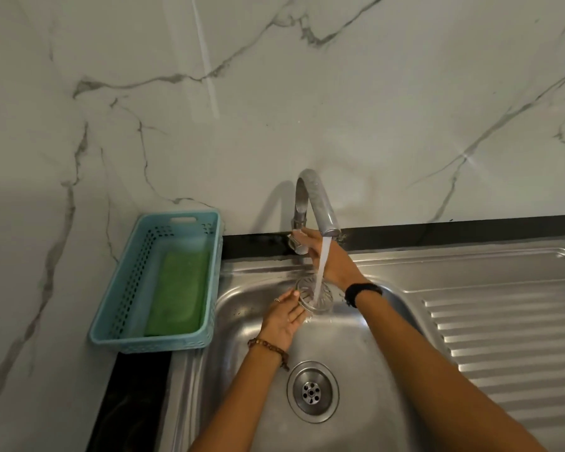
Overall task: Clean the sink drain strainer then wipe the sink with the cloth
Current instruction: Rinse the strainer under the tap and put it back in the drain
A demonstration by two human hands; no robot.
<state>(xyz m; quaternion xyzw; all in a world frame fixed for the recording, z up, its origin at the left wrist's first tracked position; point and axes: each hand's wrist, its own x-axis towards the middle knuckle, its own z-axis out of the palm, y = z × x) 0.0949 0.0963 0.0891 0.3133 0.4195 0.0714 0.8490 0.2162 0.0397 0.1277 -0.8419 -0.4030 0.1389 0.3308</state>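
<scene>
Strainer (313,293) in left hand (282,316) under running tap (313,203); no writing legible.

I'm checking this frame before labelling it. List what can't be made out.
Head view only:
- Tap handle: mostly covered by the right hand, its setting unreadable.
- Strainer: blurred by running water, dirt undetectable.
- Green item in basket: cloth or sponge, unclear.
- Sink: front cut off by the frame.

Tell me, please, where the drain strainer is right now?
In the head view, the strainer is held by the left hand under the running faucet, above the back of the sink, away from the open drain.
</scene>
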